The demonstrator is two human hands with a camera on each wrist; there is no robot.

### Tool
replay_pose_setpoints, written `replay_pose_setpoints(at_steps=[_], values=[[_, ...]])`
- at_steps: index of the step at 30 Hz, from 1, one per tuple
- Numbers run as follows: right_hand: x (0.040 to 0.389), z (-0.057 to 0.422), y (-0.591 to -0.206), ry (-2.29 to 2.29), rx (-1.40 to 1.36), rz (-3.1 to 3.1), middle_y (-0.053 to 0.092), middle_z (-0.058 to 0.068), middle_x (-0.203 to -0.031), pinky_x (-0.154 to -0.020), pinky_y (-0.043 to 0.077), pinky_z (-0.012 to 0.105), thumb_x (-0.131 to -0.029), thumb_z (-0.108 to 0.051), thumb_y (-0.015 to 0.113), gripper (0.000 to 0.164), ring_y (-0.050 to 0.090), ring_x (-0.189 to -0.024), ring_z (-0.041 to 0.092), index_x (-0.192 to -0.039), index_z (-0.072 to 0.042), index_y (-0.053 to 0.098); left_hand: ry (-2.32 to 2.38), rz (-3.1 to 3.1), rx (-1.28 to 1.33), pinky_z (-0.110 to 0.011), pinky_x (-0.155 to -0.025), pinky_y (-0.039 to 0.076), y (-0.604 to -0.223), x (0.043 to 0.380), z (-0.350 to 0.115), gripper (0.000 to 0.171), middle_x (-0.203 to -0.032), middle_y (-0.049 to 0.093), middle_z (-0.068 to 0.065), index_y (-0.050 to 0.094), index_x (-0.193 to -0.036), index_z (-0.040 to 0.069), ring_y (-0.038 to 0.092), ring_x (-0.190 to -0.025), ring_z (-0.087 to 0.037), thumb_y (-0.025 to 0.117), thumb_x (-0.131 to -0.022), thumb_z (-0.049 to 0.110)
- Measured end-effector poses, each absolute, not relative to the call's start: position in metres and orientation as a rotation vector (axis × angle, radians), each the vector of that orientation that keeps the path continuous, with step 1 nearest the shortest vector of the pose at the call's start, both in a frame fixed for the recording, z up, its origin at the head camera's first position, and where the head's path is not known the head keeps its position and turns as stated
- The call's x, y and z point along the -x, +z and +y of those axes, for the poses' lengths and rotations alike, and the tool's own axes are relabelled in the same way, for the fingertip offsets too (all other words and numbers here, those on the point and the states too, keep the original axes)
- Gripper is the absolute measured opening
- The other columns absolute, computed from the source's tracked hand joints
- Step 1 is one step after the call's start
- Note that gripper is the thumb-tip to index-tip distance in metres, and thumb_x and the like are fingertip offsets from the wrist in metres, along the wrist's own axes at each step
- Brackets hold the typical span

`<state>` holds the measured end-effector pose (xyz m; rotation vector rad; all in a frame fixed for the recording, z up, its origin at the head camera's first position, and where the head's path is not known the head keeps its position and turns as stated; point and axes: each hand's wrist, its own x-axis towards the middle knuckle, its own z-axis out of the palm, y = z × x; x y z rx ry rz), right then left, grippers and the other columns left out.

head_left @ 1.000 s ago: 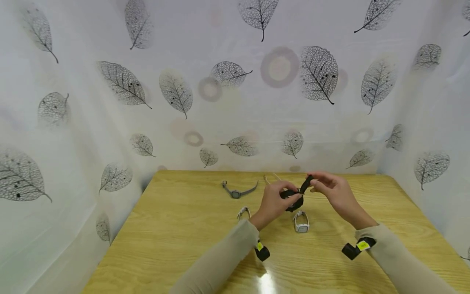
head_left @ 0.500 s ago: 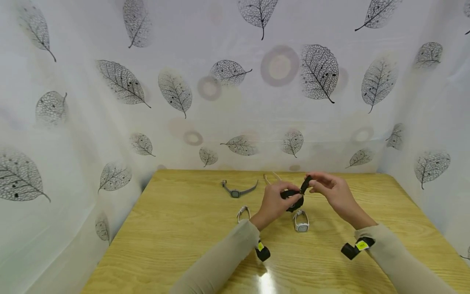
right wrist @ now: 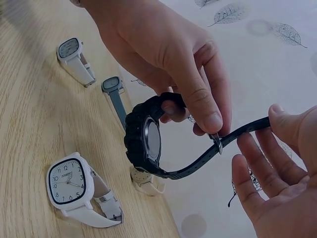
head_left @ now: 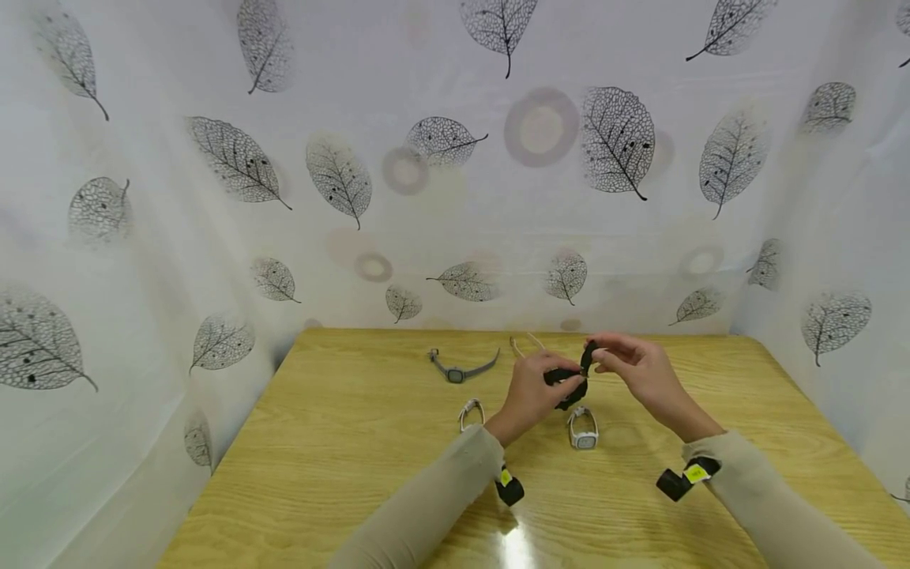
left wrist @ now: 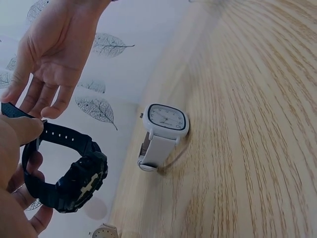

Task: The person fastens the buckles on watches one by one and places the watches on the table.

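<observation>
head view: both hands are raised above the wooden table (head_left: 320, 474), a black watch (right wrist: 143, 140) suspended between them. left hand (head_left: 529, 391) is closed on the watch, thumb and fingers pinching the band beside its metal buckle (right wrist: 217, 142). right hand (head_left: 643, 371) pinches the strap's free end, closed to the strap's thickness; its other fingers are loosely bent. pin engagement at the buckle cannot be determined. on the table: one white watch (head_left: 585, 438) just below the held item; a second white watch (head_left: 471, 411) beside the left forearm; a grey watch (head_left: 456, 375) farther back, strap spread. leaf-print sheeting (head_left: 455, 221) stands behind.
</observation>
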<state>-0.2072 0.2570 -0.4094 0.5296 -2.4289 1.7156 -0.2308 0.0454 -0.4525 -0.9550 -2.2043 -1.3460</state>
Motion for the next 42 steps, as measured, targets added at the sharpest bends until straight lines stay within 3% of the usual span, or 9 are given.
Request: replay_pose_setpoints(at_steps=[12,18,27,35,42], values=[[0.208,0.252,-0.412,1.628,-0.523,-2.487,0.071,0.017,-0.121,-0.081,0.060,0.028,-0.104,-0.022,0.064,0.034,0.073,-0.096,0.012,-0.133,-0.004,0.066,-1.491,-2.194,0.891,-0.015,-0.076,0.056,-0.457,0.229,0.042,0.021,-0.104,0.075,-0.004,0.079,-0.109,0.007,0.072,-0.092,-0.015,0.082,-0.090,0.017],[0.210,0.248,-0.416,1.594,-0.568,-2.481,0.070,0.019,-0.122,-0.082,0.060,0.029,-0.103,-0.019,0.066,0.031,0.072,-0.097,0.011,-0.131,-0.006,0.068,-1.554,-2.232,0.804,-0.014,-0.079,0.055,-0.456,0.227,0.042,0.028,-0.106,0.077,-0.003,0.078,-0.113,0.006,0.072,-0.094,-0.010,0.084,-0.088,0.018],[0.210,0.245,-0.415,1.465,-0.572,-2.563,0.074,0.010,-0.117,-0.080,0.060,0.030,-0.102,-0.025,0.068,0.030,0.073,-0.091,0.012,-0.129,-0.013,0.070,-1.538,-2.272,0.765,-0.015,-0.081,0.056,-0.457,0.225,0.044,0.035,-0.112,0.077,-0.006,0.076,-0.119,0.007,0.074,-0.098,-0.018,0.084,-0.088,0.019],[0.208,0.246,-0.412,1.441,-0.542,-2.572,0.073,0.009,-0.118,-0.082,0.061,0.036,-0.101,-0.027,0.068,0.031,0.072,-0.093,0.010,-0.129,-0.013,0.071,-1.420,-2.404,0.809,-0.017,-0.085,0.055,-0.450,0.226,0.038,0.038,-0.112,0.076,-0.007,0.076,-0.121,0.005,0.071,-0.100,-0.013,0.085,-0.086,0.019],[0.207,0.245,-0.414,1.490,-0.598,-2.522,0.072,0.012,-0.121,-0.081,0.060,0.027,-0.101,-0.021,0.069,0.030,0.072,-0.096,0.011,-0.129,-0.012,0.070,-1.464,-2.470,0.792,-0.014,-0.080,0.054,-0.449,0.228,0.035,0.032,-0.108,0.076,-0.003,0.076,-0.116,0.005,0.070,-0.094,-0.004,0.084,-0.088,0.020]])
